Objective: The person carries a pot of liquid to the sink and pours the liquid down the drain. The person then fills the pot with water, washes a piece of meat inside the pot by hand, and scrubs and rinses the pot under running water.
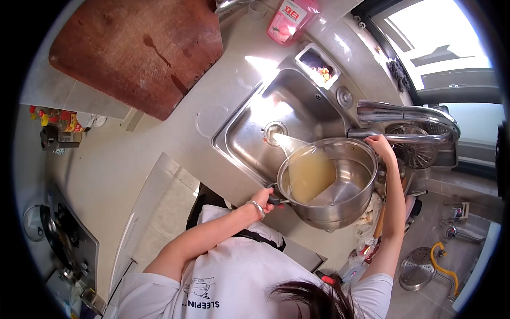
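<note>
Left hand [261, 201] and right hand [379, 144], fingers gripping its left and right sides, tip a pot [340, 213], pouring liquid [311, 174] into the sink [317, 114].

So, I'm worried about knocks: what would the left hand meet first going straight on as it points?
Beyond the black handle it holds, the left hand would probably meet the steel pot first, though depth is unclear.

A silver bracelet [258, 209] is worn with a white short-sleeved T-shirt [239, 276] bearing dark lettering [204, 304]
</note>
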{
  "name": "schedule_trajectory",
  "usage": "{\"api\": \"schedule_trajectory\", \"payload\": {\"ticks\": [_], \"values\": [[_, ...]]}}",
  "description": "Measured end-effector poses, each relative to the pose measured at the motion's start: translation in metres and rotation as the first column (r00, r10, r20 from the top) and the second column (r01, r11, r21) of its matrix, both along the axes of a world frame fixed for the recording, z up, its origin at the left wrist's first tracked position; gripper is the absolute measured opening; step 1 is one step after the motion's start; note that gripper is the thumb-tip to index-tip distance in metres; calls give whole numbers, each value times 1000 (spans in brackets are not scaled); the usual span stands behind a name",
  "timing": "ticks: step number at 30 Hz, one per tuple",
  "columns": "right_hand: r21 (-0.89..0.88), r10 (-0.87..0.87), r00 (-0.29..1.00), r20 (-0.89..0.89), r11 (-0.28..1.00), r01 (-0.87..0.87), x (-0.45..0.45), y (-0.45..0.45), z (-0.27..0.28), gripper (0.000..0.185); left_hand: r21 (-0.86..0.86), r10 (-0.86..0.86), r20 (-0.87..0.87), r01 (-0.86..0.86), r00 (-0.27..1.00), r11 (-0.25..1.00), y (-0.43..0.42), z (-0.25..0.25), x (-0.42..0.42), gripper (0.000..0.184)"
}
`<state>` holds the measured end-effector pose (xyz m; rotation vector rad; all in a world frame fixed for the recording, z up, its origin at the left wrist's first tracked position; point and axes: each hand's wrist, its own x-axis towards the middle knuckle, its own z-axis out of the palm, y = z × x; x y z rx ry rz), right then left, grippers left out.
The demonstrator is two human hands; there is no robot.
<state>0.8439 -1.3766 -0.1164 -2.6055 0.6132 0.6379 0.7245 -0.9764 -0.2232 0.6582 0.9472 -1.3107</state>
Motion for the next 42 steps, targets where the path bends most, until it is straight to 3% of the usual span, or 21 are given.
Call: {"api": "schedule_trajectory", "payload": {"ticks": [12, 13, 17, 20, 23, 25, 28, 31, 34, 37, 42], "values": [[-139, 35, 993, -113, 989, -51, 27, 16, 6, 24, -81, 64, -53, -68, 997, 994, 12, -2, 12, 20], [-125, -25, 989, -143, 992, 7, 30, 17, 6, 27, -82, 58, -56, -63, 997, 995, 13, -1, 14, 20], [-272, -51, 985, -166, 962, 4, 37, 33, 12, 24, -90, 42, -46, -46, 998, 995, 19, 2, 18, 27], [-90, 251, 965, -78, 962, -258, 40, 7, -8, 24, -94, 44, -65, -50, 997, 994, 22, 4, 21, 30], [-184, 328, 935, -131, 919, -348, 44, 0, -11, 24, -95, 52, -92, -61, 994, 994, 24, 4, 24, 31], [-223, 236, 950, -203, 934, -279, 47, 4, -6, 26, -104, 47, -102, -57, 994, 993, 24, 6, 27, 31], [-131, 331, 941, -75, 932, -339, 45, 0, -7, 26, -114, 60, -110, -72, 992, 991, 24, -1, 26, 32], [-237, 134, 960, -246, 952, -193, 52, 20, 8, 25, -116, 82, -127, -97, 989, 988, 25, 1, 28, 34], [-165, 112, 968, -224, 975, -151, 53, 19, 6, 23, -130, 62, -147, -82, 987, 988, 28, 4, 32, 35], [-209, 104, 962, -252, 965, -159, 56, 26, 11, 23, -150, 90, -132, -110, 987, 983, 29, 1, 32, 36], [-76, 46, 976, -214, 995, -63, 58, 21, 4, 24, -159, 137, -126, -156, 983, 975, 34, 0, 37, 33]]}}
